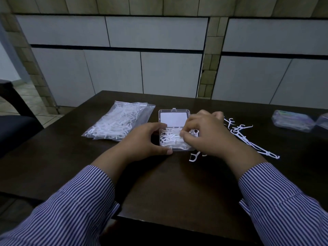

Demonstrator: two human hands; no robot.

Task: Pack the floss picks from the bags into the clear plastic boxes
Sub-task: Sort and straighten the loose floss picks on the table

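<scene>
A clear plastic box (174, 118) lies open in the middle of the dark table, its lid folded back and its tray holding several white floss picks (171, 140). My left hand (147, 139) grips the tray's left side, thumb at the near corner. My right hand (204, 134) reaches over the tray from the right, fingertips curled down onto the picks inside. A clear bag of floss picks (118, 124) lies to the left of the box. Loose floss picks (246, 137) are scattered right of my right hand, and one pick (194, 156) lies just in front of the box.
Closed clear plastic boxes (292, 121) sit at the far right of the table (168, 183). A dark chair (14, 126) stands off the left edge. A tiled wall rises just behind the table's far edge.
</scene>
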